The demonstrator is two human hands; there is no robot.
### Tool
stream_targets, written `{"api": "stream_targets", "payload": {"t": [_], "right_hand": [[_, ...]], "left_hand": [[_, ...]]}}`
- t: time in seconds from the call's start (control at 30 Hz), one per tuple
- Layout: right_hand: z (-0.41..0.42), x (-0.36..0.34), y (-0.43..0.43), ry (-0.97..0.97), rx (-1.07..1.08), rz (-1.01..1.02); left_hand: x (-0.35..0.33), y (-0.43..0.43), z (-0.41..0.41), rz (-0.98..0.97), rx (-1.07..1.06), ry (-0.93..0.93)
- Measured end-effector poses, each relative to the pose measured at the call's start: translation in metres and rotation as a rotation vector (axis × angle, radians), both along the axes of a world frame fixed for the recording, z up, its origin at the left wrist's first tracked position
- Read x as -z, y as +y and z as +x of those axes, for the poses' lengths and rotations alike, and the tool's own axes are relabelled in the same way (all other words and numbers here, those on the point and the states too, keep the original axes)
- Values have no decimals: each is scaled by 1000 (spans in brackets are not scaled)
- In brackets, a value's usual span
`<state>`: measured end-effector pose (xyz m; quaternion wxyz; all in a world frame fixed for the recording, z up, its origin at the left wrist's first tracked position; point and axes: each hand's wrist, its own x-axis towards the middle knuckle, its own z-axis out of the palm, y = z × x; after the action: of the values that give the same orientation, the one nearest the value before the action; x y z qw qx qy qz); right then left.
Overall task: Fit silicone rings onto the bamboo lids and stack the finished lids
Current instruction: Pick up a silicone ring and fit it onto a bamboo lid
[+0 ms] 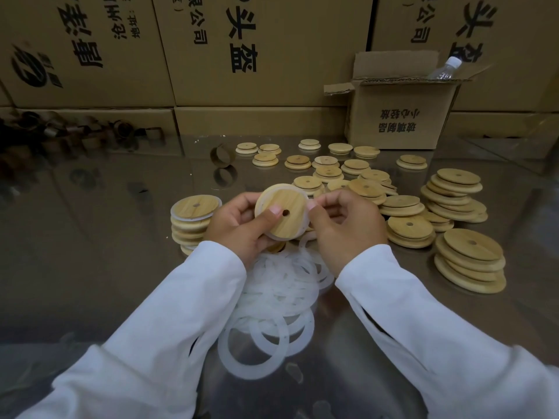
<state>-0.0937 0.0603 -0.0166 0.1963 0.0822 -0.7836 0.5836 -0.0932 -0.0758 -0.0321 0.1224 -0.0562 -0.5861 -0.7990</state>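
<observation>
My left hand (239, 225) grips a round bamboo lid (287, 211) with a centre hole, thumb pressed on its face. A white silicone ring (305, 220) sits around the lid's rim, and my right hand (344, 220) pinches that ring at the lid's right edge. Just left of my hands stands a stack of ringed lids (193, 220). A heap of loose white silicone rings (278, 300) lies on the table under my wrists. Several bare bamboo lids (405, 207) are scattered and piled to the right and behind.
The shiny metal table (90, 252) reflects the cardboard cartons (257, 49) walling the back. An open small carton (399, 116) holding a plastic bottle (446, 68) stands at the back right. Dark metal bands (60, 131) lie at the back left; one band (223, 155) stands alone.
</observation>
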Motion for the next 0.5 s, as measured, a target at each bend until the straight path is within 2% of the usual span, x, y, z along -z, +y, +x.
{"api": "stream_targets", "payload": {"t": [0.2,0.37,0.5], "right_hand": [[0,1,2,-33,27,127],[-4,-1,3,-110,33,68],[-3,-2,2,-87,62,40]], "left_hand": [[-1,0,1,-10,20,-2],[-1,1,1,-10,19,-14],[-3,1,1,67,41,-25]]}}
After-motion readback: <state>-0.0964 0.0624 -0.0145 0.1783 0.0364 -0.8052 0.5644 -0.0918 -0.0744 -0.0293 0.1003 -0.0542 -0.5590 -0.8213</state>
